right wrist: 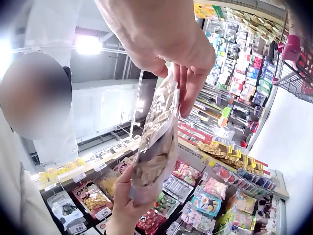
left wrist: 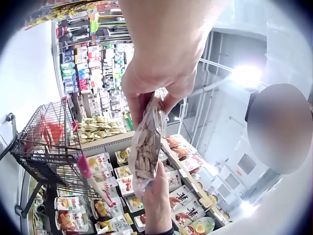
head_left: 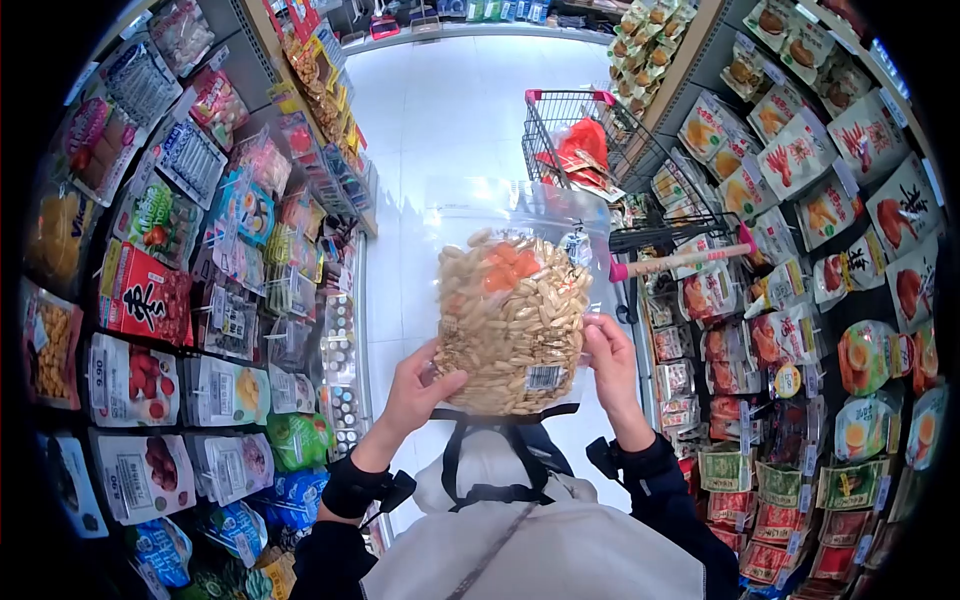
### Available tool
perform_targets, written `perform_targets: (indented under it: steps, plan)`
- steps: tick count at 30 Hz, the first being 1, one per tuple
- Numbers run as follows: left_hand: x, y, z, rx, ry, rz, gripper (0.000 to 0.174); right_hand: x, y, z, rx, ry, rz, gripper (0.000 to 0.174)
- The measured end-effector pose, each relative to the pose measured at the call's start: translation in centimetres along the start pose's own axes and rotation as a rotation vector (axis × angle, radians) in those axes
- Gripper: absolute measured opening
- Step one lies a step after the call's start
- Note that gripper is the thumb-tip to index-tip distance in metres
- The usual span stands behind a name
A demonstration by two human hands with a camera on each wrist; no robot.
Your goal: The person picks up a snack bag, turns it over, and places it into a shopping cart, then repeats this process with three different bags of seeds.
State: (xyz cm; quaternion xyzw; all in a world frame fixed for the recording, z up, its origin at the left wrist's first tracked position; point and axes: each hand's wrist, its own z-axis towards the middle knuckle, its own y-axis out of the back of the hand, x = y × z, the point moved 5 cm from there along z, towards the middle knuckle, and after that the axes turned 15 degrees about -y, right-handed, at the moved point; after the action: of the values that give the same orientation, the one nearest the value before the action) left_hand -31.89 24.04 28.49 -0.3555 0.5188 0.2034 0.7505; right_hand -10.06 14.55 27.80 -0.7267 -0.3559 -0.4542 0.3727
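Fingers and thumb of the left hand (head_left: 420, 385) pinch the lower left edge of a clear bag of peanuts (head_left: 515, 320), while the right hand (head_left: 610, 365) clamps the lower right edge, thumb in front and fingers behind. The bag is held upright at chest height in a shop aisle, between snack shelves (head_left: 150, 300) and short of a shopping cart (head_left: 590, 150).

Held this low, the floppy top looks likely to sag. An even pinch on both sides, with the face square to the eyes and the barcode label (head_left: 545, 377) uncovered, seems the sound way to hold it.

Only the head view shows the bag face-on: pale shelled nuts, an orange patch (head_left: 505, 270) near the top, and the label at the lower right. The wrist views show it edge-on and slim. The left wrist view has the left hand (left wrist: 161, 58) above the bag (left wrist: 146, 152), the right hand (left wrist: 156, 205) below and the cart (left wrist: 44, 142) behind. The right wrist view reverses this, with the right hand (right wrist: 161, 34) above the bag (right wrist: 156, 142) and the left hand (right wrist: 124, 200) below.
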Motion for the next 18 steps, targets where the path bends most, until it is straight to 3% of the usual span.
perform_targets:
  steps: [6, 18]
  plan:
    - [1.2, 3.3, 4.9, -0.045, -0.017, 0.046, 0.046, 3.1, 2.2, 3.5, -0.021, 0.005, -0.013, 0.029]
    - [3.5, 4.5, 21.1, -0.046, -0.046, 0.105, 0.042, 9.8, 12.2, 10.3, -0.297, 0.166, 0.046, 0.032]
